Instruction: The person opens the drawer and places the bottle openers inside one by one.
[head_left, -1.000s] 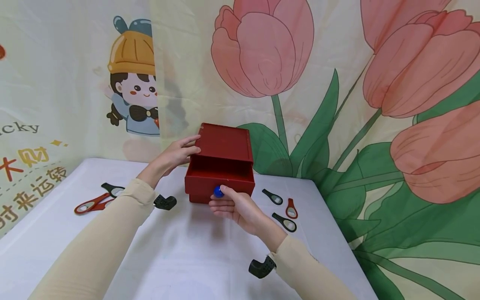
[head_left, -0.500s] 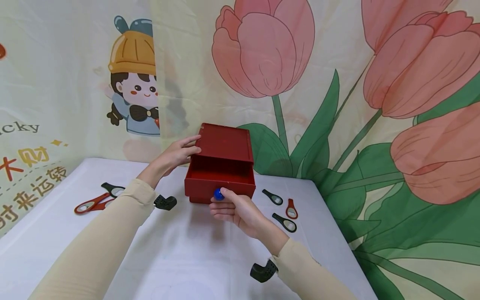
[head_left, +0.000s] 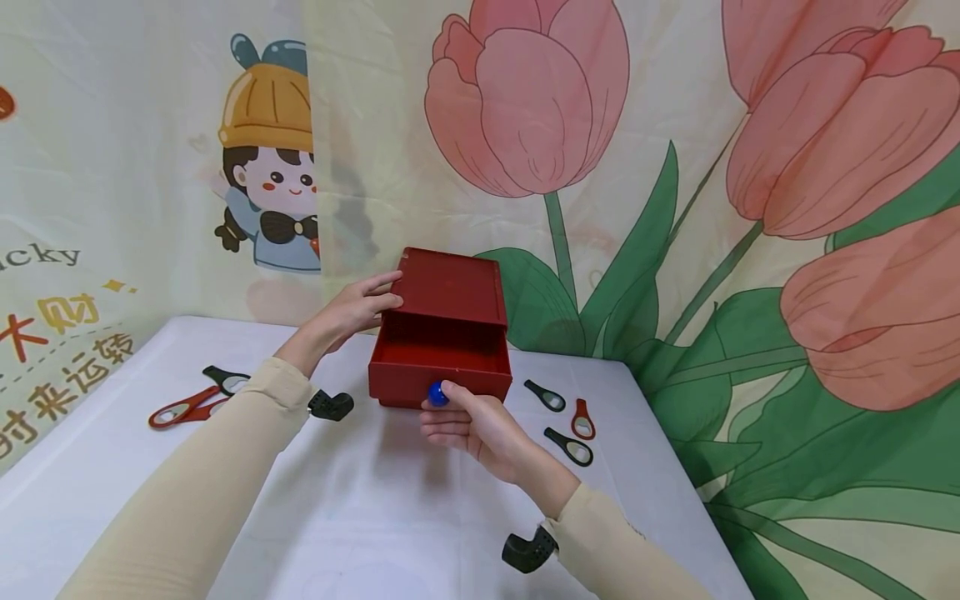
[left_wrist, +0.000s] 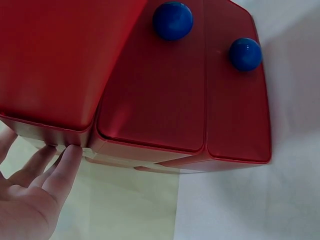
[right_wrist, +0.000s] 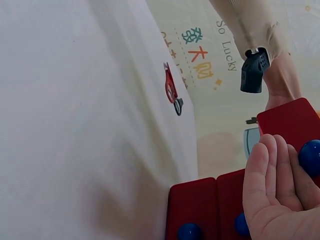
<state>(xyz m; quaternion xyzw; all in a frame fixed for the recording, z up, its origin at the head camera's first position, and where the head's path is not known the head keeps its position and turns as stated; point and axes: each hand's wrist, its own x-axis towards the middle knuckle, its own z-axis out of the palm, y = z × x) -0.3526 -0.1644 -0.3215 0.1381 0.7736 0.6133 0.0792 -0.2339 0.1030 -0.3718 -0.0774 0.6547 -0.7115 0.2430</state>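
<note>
A dark red drawer cabinet (head_left: 450,287) stands on the table, its top drawer (head_left: 438,379) pulled partly out and its visible inside bare. My right hand (head_left: 487,433) pinches that drawer's blue round knob (head_left: 438,393), thumb on top and fingers below. In the right wrist view, the right hand's fingers lie nearly straight beside the knob (right_wrist: 311,156). My left hand (head_left: 347,310) rests on the cabinet's left side, fingers extended along its upper edge. Two lower drawer fronts with blue knobs (left_wrist: 245,54) show in the left wrist view, both pushed in.
Several flat tools with oval openings, like bottle openers, lie on the white tablecloth: black (head_left: 570,446) and red (head_left: 582,418) ones at right, a red one (head_left: 180,408) and a black one (head_left: 225,379) at left. A printed curtain (head_left: 390,125) hangs behind the table.
The top drawer has slid a little further out toward me, with my right hand moving along on its knob. My left hand stays in place on the cabinet's side.
</note>
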